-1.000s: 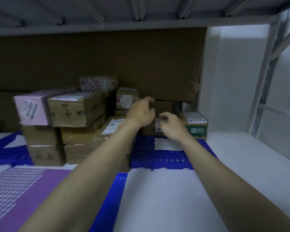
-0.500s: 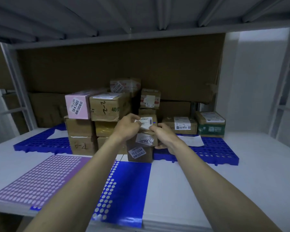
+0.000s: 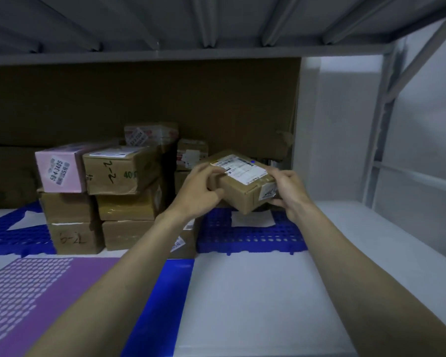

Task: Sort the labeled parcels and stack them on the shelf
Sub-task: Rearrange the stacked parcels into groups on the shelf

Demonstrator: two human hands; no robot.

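On the stacked cartons (image 3: 119, 173), handwritten "2-2", "6-2"; pink box (image 3: 59, 171) "5843405".

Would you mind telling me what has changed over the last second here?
Both hands, left and right, took a small brown parcel from the stacks and lifted it clear, tilted, label up. The pink box and stacked cartons stayed put.

both forearms bare to the frame edge, left hand (image 3: 196, 194) and right hand (image 3: 290, 194) ungloved
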